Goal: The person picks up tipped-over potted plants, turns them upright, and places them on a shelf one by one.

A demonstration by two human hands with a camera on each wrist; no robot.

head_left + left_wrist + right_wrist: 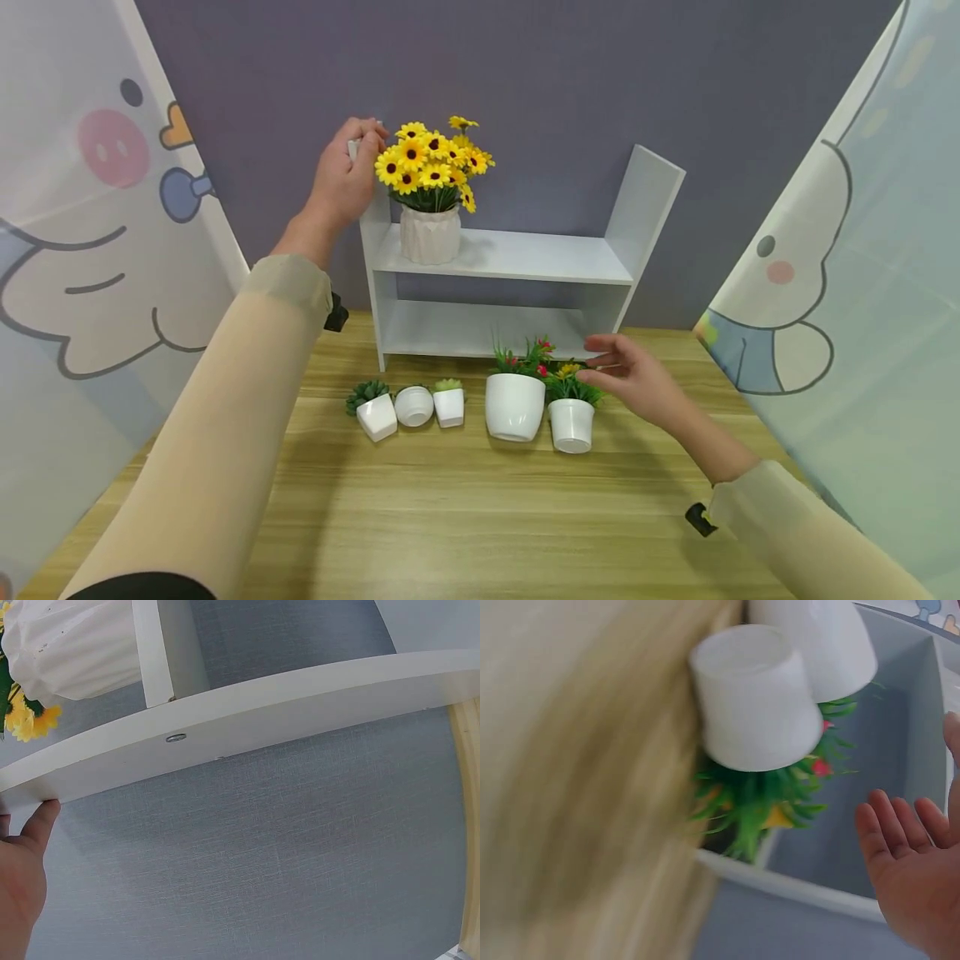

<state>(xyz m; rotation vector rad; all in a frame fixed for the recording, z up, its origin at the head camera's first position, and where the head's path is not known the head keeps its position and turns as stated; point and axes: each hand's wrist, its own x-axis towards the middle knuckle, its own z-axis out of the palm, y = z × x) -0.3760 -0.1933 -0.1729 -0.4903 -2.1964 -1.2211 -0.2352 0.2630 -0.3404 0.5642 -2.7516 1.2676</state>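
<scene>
My left hand (347,171) grips the upper end of the left side panel of a white shelf (525,254). In the left wrist view, fingertips of the left hand (22,877) meet the panel's face. Right beside that hand, a ribbed white pot of yellow flowers (431,235) stands on the upper board. My right hand (637,383) is at the lower right, fingers relaxed and apart. Just left of it, a small white pot with yellow flowers (572,425) lies tipped on the table. The right wrist view shows this palm (919,877) holding nothing.
A larger white pot with red flowers (514,407) lies next to the small one. Further left are a square succulent pot (377,417), a round pot (414,406) and a small tapered pot (449,407), all on the wooden table (450,517). Cartoon-printed curtains (862,333) flank both sides.
</scene>
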